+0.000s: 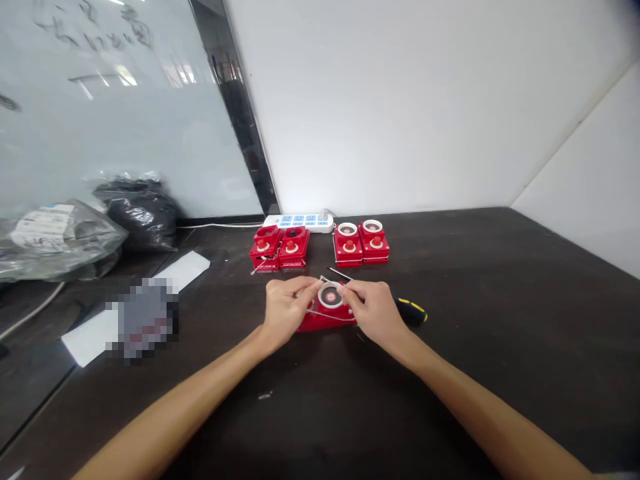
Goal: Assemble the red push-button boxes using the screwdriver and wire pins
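Cord (329,281) is pinched in both the left hand (289,304) and the right hand (371,307) over the red unit (320,324) at frame centre, seemingly mid-tying, the next move likely calling for even tension.

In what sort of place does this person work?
Perhaps a workshop, or a work corner in an office: several similar red units, a screwdriver and a power strip are out together.
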A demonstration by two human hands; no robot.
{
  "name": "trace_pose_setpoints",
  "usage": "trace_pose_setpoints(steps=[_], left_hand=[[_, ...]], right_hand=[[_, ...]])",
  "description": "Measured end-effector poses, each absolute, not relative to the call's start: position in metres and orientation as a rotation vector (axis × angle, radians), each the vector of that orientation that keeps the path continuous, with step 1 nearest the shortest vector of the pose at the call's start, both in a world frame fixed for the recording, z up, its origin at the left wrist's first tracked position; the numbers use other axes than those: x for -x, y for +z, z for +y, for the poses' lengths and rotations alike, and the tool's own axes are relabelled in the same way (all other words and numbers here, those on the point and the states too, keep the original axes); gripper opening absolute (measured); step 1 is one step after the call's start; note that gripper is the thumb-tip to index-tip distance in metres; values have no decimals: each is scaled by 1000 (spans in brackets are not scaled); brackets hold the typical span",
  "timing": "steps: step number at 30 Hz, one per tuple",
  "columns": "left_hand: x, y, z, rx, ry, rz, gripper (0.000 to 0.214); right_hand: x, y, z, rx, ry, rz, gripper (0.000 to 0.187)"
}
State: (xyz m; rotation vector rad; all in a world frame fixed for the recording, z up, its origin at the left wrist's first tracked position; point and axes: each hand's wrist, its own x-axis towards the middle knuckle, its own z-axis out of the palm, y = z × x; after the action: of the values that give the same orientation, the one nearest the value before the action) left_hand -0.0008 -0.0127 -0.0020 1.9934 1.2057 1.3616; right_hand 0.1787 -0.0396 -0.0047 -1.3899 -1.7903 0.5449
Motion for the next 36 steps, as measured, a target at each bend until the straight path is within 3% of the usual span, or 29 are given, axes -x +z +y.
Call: trace_pose_setpoints(steps=[7,14,20,25,32,36], left_hand=[[3,4,-14,-2009,1337,1165,20],[7,7,-8,-2075,1176,1080,24],[9,17,6,-2260,951,973,19],[13,22,9,-1871,819,869,27],[9,30,2,-1612,760,826,31],[4,28,-1,-1552,836,837,31]], right_hand=[[-186,-10,-39,1346,404,-1890,37],[-202,-19,-31,1176,-144,-2084,37],[-203,-17,-34,1210,-275,-2056,34],[-202,-19,-38,1177,-121,-2015,29],[-194,-11,-45,1072,494,-1899,19],[-187,-3,-49,1090,758,-1865,25]])
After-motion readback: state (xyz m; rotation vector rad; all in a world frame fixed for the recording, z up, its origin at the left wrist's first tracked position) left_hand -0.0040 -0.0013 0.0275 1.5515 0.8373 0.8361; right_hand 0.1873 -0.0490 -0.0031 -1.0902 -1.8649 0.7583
